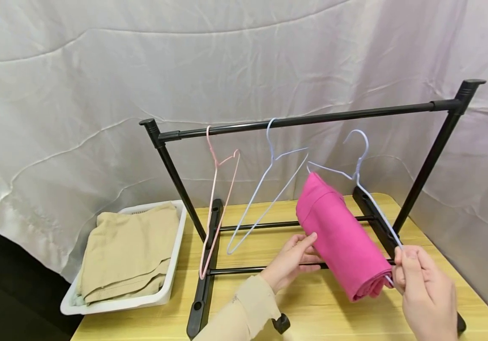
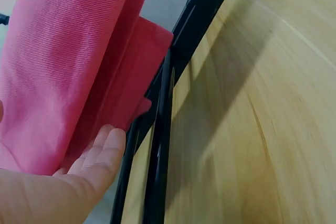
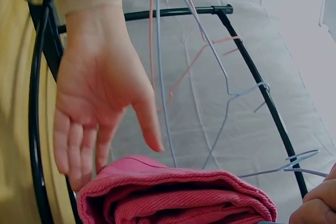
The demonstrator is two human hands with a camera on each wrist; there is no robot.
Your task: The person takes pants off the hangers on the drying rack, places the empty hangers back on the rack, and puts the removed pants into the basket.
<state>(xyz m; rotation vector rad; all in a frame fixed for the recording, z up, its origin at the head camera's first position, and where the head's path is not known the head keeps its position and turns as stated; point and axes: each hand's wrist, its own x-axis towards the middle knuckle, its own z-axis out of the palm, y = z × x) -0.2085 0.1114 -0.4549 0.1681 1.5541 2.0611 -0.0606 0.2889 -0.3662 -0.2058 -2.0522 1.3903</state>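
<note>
A folded bright pink garment (image 1: 341,237) hangs over the bottom bar of a light blue hanger (image 1: 376,203). At the hanger's right corner my right hand (image 1: 427,289) grips the wire with thumb and fingers. My left hand (image 1: 295,258) is at the garment's left side, its fingers extended and the thumb spread from them. In the left wrist view the fingertips (image 2: 113,140) lie against the cloth's lower folds. The right wrist view shows the garment's layered end (image 3: 184,203) and the left palm beyond it. The hanger's hook stands in front of the rack's top bar in the head view.
A black garment rack (image 1: 312,121) stands on the wooden table (image 1: 175,312). A pink hanger (image 1: 211,213) and another blue hanger (image 1: 252,208) hang from its bar. To the left, a white basket (image 1: 170,289) holds folded tan clothing (image 1: 133,251). Pale curtains rise behind.
</note>
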